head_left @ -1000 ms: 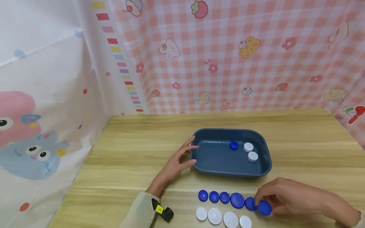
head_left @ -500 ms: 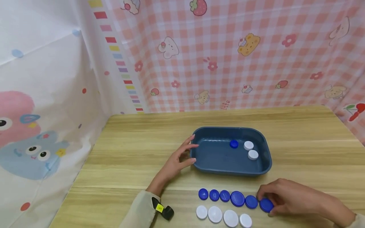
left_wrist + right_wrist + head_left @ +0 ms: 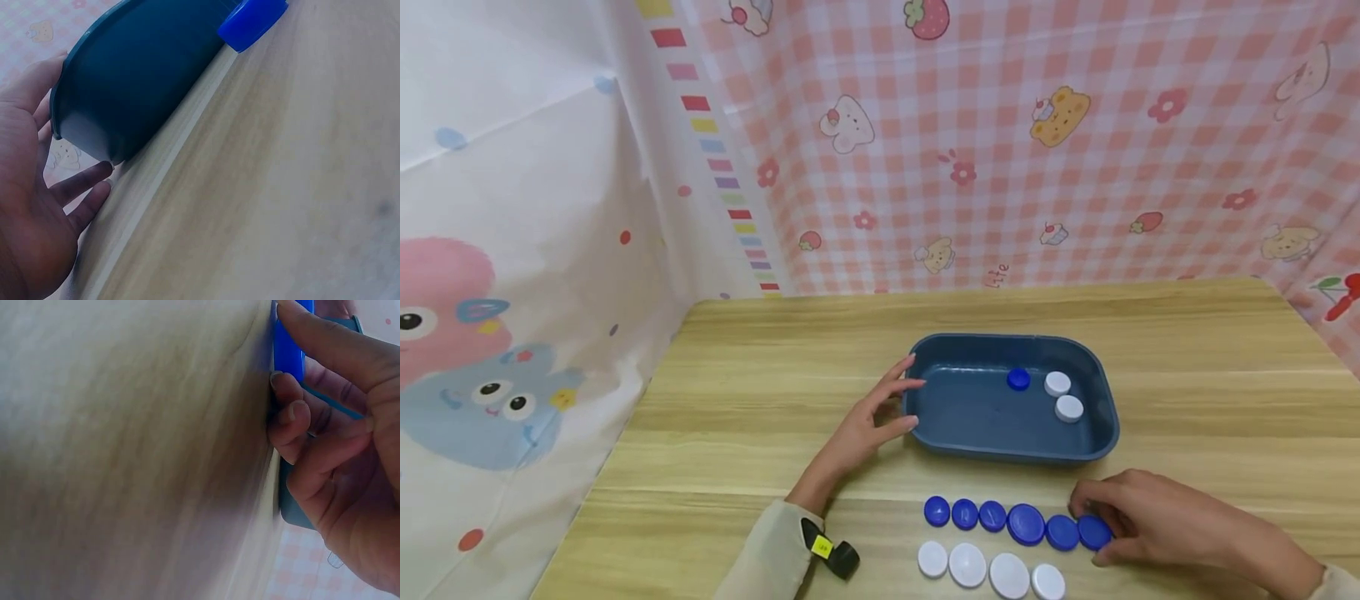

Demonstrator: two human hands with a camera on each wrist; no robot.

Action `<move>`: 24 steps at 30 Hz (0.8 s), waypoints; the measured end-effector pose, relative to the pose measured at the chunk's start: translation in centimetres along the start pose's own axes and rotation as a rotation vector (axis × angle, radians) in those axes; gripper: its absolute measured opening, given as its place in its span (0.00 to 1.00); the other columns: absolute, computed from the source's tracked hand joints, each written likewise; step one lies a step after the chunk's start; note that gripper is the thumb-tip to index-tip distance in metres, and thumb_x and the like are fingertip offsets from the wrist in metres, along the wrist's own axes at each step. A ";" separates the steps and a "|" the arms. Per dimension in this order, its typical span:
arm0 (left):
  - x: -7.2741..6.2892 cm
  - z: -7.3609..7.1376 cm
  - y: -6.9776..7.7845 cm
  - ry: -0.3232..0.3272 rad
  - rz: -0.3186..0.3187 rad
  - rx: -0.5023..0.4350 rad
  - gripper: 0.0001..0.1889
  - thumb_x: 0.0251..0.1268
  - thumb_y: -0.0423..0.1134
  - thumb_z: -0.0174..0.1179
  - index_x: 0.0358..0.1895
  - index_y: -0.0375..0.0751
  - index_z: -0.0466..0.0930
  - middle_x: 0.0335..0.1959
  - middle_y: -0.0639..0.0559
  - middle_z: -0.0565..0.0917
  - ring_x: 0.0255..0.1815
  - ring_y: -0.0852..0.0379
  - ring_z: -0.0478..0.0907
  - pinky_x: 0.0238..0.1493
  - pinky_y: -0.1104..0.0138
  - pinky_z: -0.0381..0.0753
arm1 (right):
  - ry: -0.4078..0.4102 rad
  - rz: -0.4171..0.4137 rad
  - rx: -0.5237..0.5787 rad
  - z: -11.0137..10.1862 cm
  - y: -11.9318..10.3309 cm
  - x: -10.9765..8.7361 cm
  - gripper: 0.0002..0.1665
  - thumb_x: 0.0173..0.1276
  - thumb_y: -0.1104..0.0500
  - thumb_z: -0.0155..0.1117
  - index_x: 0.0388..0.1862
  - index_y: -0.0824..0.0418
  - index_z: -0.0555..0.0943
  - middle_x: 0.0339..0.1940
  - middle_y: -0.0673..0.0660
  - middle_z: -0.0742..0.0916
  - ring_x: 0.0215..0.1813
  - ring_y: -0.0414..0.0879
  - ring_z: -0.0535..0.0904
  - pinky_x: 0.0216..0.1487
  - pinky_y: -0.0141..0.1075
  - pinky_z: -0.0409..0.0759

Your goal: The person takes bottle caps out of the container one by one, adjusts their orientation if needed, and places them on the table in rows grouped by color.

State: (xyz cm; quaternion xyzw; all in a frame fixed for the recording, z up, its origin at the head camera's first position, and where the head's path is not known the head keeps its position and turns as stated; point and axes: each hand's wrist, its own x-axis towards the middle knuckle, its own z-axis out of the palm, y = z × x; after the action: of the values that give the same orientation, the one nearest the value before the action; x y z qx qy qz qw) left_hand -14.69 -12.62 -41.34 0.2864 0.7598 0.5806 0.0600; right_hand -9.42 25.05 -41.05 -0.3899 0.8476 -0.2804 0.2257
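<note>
In the head view, my right hand (image 3: 1157, 517) pinches a blue bottle cap (image 3: 1093, 532) at the right end of a row of several blue caps (image 3: 1026, 524). The pinched cap lies flat, close against its left neighbour. The right wrist view shows my thumb on the blue cap's side (image 3: 289, 350), other fingers bent beneath. My left hand (image 3: 859, 433) is spread at the left end of a dark blue plastic tray (image 3: 1000, 457), fingertips at its rim. In the left wrist view, that hand (image 3: 37, 187) touches the tray's outer wall (image 3: 94, 134).
One blue cap (image 3: 1018, 380) and two white caps, one of them this white cap (image 3: 1069, 408), lie inside the tray. A row of several white caps (image 3: 967, 565) lies nearer me. The wooden table (image 3: 760, 375) meets a pink checked cloth (image 3: 970, 200) behind.
My right hand first shifts the blue cap slightly right, then back left against its neighbour, more in line with the row. The left hand and tray stay put.
</note>
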 end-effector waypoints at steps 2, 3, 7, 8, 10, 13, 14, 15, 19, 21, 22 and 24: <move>0.0 0.0 0.0 -0.002 0.000 0.002 0.23 0.67 0.29 0.57 0.65 0.30 0.68 0.76 0.45 0.50 0.74 0.43 0.50 0.63 0.42 0.59 | 0.004 -0.001 -0.001 0.0 -0.1 0.0 0.18 0.58 0.41 0.70 0.44 0.43 0.77 0.23 0.35 0.75 0.24 0.30 0.70 0.25 0.27 0.70; 0.0 0.0 0.0 -0.002 -0.002 0.002 0.23 0.67 0.29 0.57 0.65 0.31 0.68 0.76 0.45 0.51 0.74 0.44 0.50 0.63 0.42 0.59 | 0.006 -0.004 -0.004 0.0 -0.1 0.0 0.19 0.57 0.41 0.70 0.44 0.43 0.77 0.23 0.35 0.75 0.24 0.30 0.70 0.24 0.27 0.70; 0.0 0.0 -0.1 0.002 -0.009 -0.001 0.23 0.67 0.30 0.57 0.65 0.31 0.68 0.76 0.46 0.51 0.74 0.45 0.51 0.63 0.43 0.59 | 0.014 0.021 -0.019 -0.6 -0.7 -0.2 0.22 0.56 0.38 0.69 0.46 0.44 0.77 0.23 0.36 0.75 0.24 0.31 0.70 0.25 0.27 0.69; 0.0 0.0 0.0 0.003 -0.009 -0.003 0.23 0.67 0.30 0.57 0.64 0.31 0.68 0.76 0.46 0.51 0.74 0.45 0.51 0.63 0.43 0.60 | 0.025 0.018 -0.024 -0.8 -0.9 -0.4 0.23 0.56 0.38 0.69 0.47 0.43 0.76 0.23 0.36 0.75 0.24 0.31 0.70 0.25 0.27 0.69; 0.0 0.0 -0.1 0.002 -0.007 -0.006 0.23 0.67 0.30 0.57 0.64 0.30 0.68 0.76 0.46 0.51 0.74 0.43 0.52 0.63 0.43 0.60 | 0.047 0.013 -0.039 -1.7 -1.5 -0.6 0.23 0.57 0.38 0.68 0.48 0.44 0.76 0.23 0.36 0.74 0.25 0.31 0.70 0.25 0.27 0.69; 0.1 0.0 -0.1 0.001 -0.003 -0.010 0.23 0.67 0.29 0.57 0.64 0.30 0.68 0.76 0.45 0.51 0.73 0.42 0.52 0.62 0.42 0.61 | 0.103 -0.034 -0.086 -3.3 -2.6 -0.9 0.19 0.61 0.41 0.66 0.48 0.45 0.75 0.23 0.35 0.73 0.24 0.30 0.69 0.24 0.27 0.69; 0.1 0.0 -0.1 0.002 -0.002 -0.010 0.23 0.67 0.29 0.57 0.64 0.30 0.68 0.76 0.45 0.51 0.73 0.42 0.52 0.62 0.42 0.61 | 0.122 -0.042 -0.105 -3.9 -2.9 -0.8 0.18 0.62 0.43 0.66 0.47 0.45 0.75 0.23 0.35 0.73 0.24 0.30 0.69 0.23 0.27 0.69; 0.1 0.0 -0.1 0.002 -0.002 -0.008 0.23 0.67 0.29 0.57 0.64 0.31 0.68 0.76 0.45 0.51 0.73 0.43 0.52 0.62 0.42 0.61 | 0.139 -0.038 -0.123 -4.5 -3.3 -0.6 0.16 0.63 0.43 0.65 0.46 0.46 0.75 0.23 0.34 0.73 0.24 0.30 0.68 0.23 0.27 0.69; 0.0 0.0 0.0 0.007 -0.007 -0.003 0.23 0.67 0.29 0.57 0.64 0.32 0.69 0.76 0.46 0.51 0.74 0.45 0.51 0.63 0.43 0.60 | 0.248 -0.029 -0.222 -6.5 -4.0 0.6 0.13 0.65 0.47 0.65 0.43 0.50 0.76 0.22 0.35 0.72 0.22 0.30 0.67 0.21 0.27 0.68; 0.0 0.0 0.0 0.008 -0.012 -0.003 0.23 0.67 0.30 0.57 0.64 0.33 0.69 0.76 0.46 0.51 0.74 0.47 0.51 0.63 0.44 0.60 | 0.298 0.013 -0.269 -7.2 -4.0 1.4 0.13 0.63 0.48 0.67 0.43 0.51 0.77 0.22 0.36 0.73 0.22 0.30 0.67 0.22 0.28 0.69; 0.0 0.0 0.0 0.008 -0.014 -0.004 0.23 0.67 0.30 0.57 0.64 0.32 0.69 0.76 0.47 0.51 0.74 0.47 0.51 0.64 0.44 0.60 | 0.318 0.031 -0.294 -7.4 -3.9 1.9 0.14 0.63 0.49 0.68 0.43 0.52 0.77 0.22 0.37 0.74 0.22 0.31 0.67 0.22 0.28 0.69; 0.0 0.1 0.1 0.006 -0.017 -0.005 0.23 0.67 0.30 0.57 0.64 0.32 0.69 0.76 0.47 0.51 0.74 0.47 0.51 0.64 0.44 0.59 | 0.339 0.078 -0.348 -7.5 -3.6 2.7 0.15 0.61 0.50 0.70 0.43 0.53 0.79 0.23 0.38 0.75 0.24 0.32 0.69 0.24 0.30 0.70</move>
State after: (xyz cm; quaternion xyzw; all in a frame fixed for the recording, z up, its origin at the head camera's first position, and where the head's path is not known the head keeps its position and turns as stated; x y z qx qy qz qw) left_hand -14.62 -12.57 -41.29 0.2781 0.7609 0.5829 0.0632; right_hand -13.67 23.23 -33.57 -0.3370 0.9234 -0.1826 0.0201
